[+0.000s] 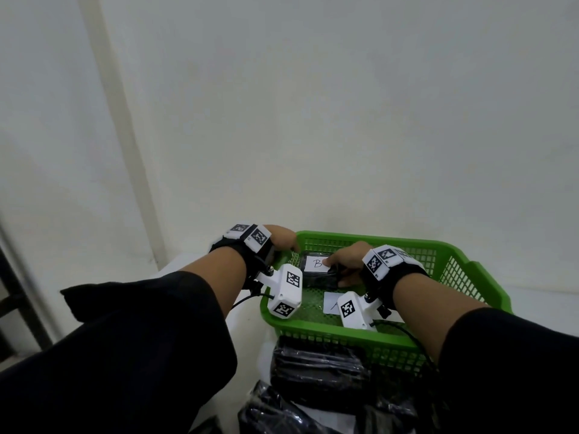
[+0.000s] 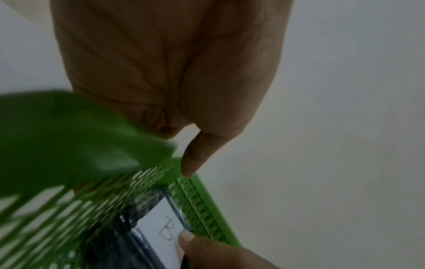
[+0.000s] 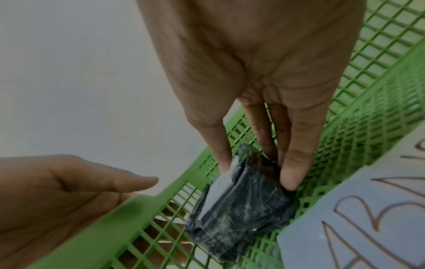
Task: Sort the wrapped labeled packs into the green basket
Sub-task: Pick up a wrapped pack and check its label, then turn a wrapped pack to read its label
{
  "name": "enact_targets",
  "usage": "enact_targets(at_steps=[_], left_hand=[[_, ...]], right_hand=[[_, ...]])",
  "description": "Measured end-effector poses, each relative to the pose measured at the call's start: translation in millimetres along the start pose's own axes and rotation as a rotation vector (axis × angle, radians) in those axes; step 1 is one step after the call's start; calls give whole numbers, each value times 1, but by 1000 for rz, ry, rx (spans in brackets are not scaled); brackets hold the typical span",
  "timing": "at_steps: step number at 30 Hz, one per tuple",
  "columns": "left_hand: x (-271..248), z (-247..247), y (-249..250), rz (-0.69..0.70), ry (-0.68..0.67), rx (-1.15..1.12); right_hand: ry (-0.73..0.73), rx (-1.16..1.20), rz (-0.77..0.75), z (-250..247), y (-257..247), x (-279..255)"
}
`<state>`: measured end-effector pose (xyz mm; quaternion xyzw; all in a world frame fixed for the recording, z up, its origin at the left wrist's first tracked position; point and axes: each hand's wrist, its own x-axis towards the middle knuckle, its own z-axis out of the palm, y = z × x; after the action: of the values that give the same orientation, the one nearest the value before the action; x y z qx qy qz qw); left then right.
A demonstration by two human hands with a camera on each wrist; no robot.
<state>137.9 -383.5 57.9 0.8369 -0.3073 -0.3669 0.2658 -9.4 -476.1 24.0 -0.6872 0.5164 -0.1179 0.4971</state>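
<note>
The green basket (image 1: 463, 270) stands against the wall. In its far left part is a black wrapped pack (image 1: 316, 275) with a white label marked B (image 1: 317, 264). My right hand (image 1: 336, 270) grips this pack, thumb on the label (image 2: 161, 225) and fingers (image 3: 292, 172) down its far side. The pack (image 3: 239, 209) lies low by the mesh floor; whether it touches the floor is unclear. My left hand (image 1: 286, 242) holds the basket's far left rim (image 2: 80, 136), with its fingers outside the wall and its thumb (image 2: 192, 160) over the corner.
A white sheet with handwritten letters (image 3: 368, 218) lies on the basket floor near my right wrist. Several more black wrapped packs (image 1: 316, 368) are piled on the white surface in front of the basket. A plain wall rises right behind it.
</note>
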Motion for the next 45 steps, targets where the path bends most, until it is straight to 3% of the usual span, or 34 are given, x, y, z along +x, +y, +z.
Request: enact_targets(at_steps=[2, 5, 11, 16, 21, 32, 38, 45], left_hand=[[-5, -7, -3, 34, 6, -117], [-25, -27, 1, 92, 67, -65], [-72, -49, 9, 363, 281, 323], [-128, -46, 0, 517, 327, 513], [-174, -28, -18, 651, 325, 600], [-224, 43, -82, 677, 209, 688], [-230, 67, -105, 742, 254, 656], [-214, 83, -118, 574, 284, 711]], right_hand=[[5, -71, -22, -6, -4, -4], [47, -301, -122, -20, -16, -14], [185, -523, -346, -51, -46, -67], [258, -591, -496, -65, -50, -129], [237, -642, -573, -56, -21, -180], [98, -790, -619, -9, 55, -242], [130, -747, -665, 3, 77, -267], [57, -797, -492, 7, 85, -269]])
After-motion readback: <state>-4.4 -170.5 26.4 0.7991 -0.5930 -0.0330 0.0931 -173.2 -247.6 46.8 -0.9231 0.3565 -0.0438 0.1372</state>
